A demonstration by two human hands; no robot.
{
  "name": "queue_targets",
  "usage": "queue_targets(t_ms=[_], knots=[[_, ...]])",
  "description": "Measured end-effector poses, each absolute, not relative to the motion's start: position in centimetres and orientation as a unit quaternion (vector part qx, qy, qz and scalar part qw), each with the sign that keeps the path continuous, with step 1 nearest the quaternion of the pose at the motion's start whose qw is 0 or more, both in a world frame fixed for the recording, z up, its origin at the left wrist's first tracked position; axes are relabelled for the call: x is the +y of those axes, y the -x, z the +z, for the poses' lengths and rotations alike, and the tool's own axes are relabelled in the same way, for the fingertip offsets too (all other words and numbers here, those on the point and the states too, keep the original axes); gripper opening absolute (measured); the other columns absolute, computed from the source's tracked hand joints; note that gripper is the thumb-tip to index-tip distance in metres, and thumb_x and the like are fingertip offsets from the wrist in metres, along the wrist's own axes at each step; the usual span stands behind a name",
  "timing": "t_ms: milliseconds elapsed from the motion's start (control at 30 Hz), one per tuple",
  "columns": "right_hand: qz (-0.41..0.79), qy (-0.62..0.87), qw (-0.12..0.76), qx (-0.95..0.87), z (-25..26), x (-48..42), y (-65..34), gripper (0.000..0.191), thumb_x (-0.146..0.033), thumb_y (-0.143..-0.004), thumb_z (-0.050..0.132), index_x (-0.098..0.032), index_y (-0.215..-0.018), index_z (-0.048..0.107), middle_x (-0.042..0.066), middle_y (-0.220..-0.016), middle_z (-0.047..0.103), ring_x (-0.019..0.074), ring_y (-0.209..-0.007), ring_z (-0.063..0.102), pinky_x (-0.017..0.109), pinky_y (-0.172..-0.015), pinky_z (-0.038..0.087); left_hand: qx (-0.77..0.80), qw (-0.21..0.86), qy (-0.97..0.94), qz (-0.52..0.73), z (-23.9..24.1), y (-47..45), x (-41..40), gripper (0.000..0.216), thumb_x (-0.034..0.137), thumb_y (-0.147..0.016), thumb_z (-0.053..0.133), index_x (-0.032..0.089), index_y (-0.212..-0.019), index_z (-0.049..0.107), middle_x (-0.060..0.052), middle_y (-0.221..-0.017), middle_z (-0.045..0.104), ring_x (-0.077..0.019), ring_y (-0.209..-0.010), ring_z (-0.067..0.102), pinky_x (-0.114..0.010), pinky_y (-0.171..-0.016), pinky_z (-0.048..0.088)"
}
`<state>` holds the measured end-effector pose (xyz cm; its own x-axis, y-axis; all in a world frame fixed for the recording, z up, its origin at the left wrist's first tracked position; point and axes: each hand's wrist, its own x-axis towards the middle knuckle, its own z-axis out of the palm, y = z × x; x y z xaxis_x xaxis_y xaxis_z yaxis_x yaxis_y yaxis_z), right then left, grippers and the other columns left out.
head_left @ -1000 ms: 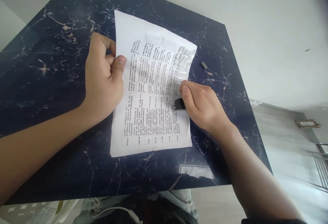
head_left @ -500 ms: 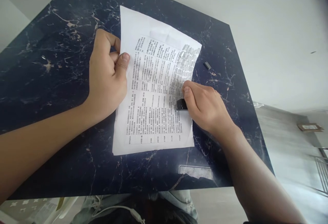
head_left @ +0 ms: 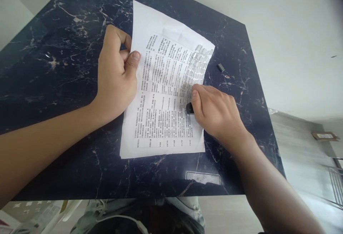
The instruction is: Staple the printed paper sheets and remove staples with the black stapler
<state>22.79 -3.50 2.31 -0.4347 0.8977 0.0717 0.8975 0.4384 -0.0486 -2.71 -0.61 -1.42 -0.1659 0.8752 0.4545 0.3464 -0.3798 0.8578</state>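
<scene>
My left hand [head_left: 118,68] pinches the left edge of the printed paper [head_left: 150,127], thumb on top and fingers curled behind. At the paper's right edge my right hand [head_left: 215,110] is closed around a small black stapler [head_left: 189,108]. Only the stapler's tip shows past the fingers, over the print; its rest is hidden in my palm. Many silvery staples [head_left: 199,57] crowd the upper right edge of the paper. The paper's upper part is lifted and bowed, and its lower edge lies near the tabletop.
The dark blue marbled table [head_left: 80,169] reaches under both arms. A small dark grey block [head_left: 220,67], perhaps a staple strip, lies right of the paper. Near the front edge is a flat shiny rectangle [head_left: 203,177]. A white cable [head_left: 120,217] runs across my lap.
The view has shifted slightly. The paper's upper left corner and my left hand have moved a little up and right. Less of the stapler shows beyond my right hand's fingers.
</scene>
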Motion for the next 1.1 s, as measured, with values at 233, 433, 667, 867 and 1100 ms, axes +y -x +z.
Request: queue_targets(t_ms=[233,433,667,867,1100], knots=[[-0.02,0.523,0.03,-0.851,1.5,-3.7,-22.1,0.049,-0.037,-0.113,0.026,-0.019,-0.082,0.06,0.009,-0.075,0.061,0.0201,-0.066,0.05,0.035,-0.06,0.029,0.537,0.162,-0.634,0.533,-1.9,2.8,-0.1,0.032,-0.004,-0.098,0.063,0.02,-0.094,0.044,0.007,-0.08,0.043,-0.0056,-0.063,0.049,-0.022,-0.064,0.032],[0.236,0.4,0.049,-0.884,3.8,-2.1,-26.3,0.057,-0.066,-0.111,0.031,-0.021,-0.096,0.063,0.007,-0.088,0.066,0.0212,-0.078,0.057,0.036,-0.07,0.04,0.574,0.134,-0.681,0.434,-2.6,3.8,0.6,0.027,0.007,-0.097,0.067,0.026,-0.097,0.047,0.007,-0.065,0.041,-0.016,-0.06,0.052,-0.03,-0.062,0.042],[0.277,0.331,0.004,-0.902,4.4,-0.8,-29.4,0.032,-0.047,-0.103,0.058,-0.023,-0.122,0.067,0.01,-0.113,0.07,0.0269,-0.098,0.064,0.041,-0.08,0.047,0.615,0.046,-0.711,0.337,-3.6,4.6,1.2,0.043,0.013,-0.085,0.077,0.027,-0.119,0.053,-0.008,-0.112,0.063,-0.0332,-0.105,0.062,-0.056,-0.095,0.054],[0.264,0.418,-0.01,-0.869,5.5,-0.5,-31.4,0.019,-0.038,-0.099,0.062,-0.022,-0.089,0.058,0.001,-0.082,0.067,0.0167,-0.066,0.058,0.033,-0.062,0.04,0.621,0.042,-0.729,0.286,-3.4,5.1,1.1,0.034,0.024,-0.093,0.071,0.031,-0.126,0.065,-0.013,-0.127,0.063,-0.0432,-0.117,0.055,-0.067,-0.098,0.047],[0.258,0.497,0.115,-0.821,4.9,-0.4,-29.8,0.018,-0.036,-0.091,0.066,-0.019,-0.095,0.059,0.005,-0.086,0.069,0.0163,-0.067,0.061,0.032,-0.06,0.044,0.605,0.073,-0.754,0.243,-2.7,4.8,1.0,0.023,0.031,-0.096,0.068,0.029,-0.118,0.075,-0.012,-0.134,0.064,-0.0414,-0.121,0.055,-0.065,-0.1,0.045]])
